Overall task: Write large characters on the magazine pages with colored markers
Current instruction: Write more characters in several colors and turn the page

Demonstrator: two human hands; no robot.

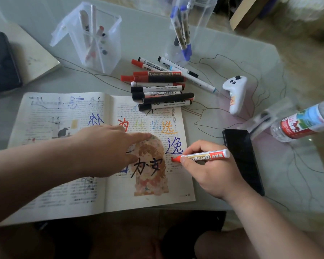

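An open magazine (67,195) lies flat on the table in front of me, its pages marked with large characters in blue, red, orange and black. My left hand (105,148) rests spread on the middle of the spread, index finger stretched onto the right page. My right hand (206,172) grips an uncapped red whiteboard marker (204,156) at the right page's edge. Its tip touches the paper just below a blue character (174,146). A pile of red and black markers (161,86) lies beyond the magazine's top right corner.
A clear pen holder (94,40) stands at the back left, a clear bag of blue markers (183,34) at the back. A white controller (236,94), a black phone (243,159) and a lying water bottle (303,122) are to the right. A dark notebook (2,62) lies far left.
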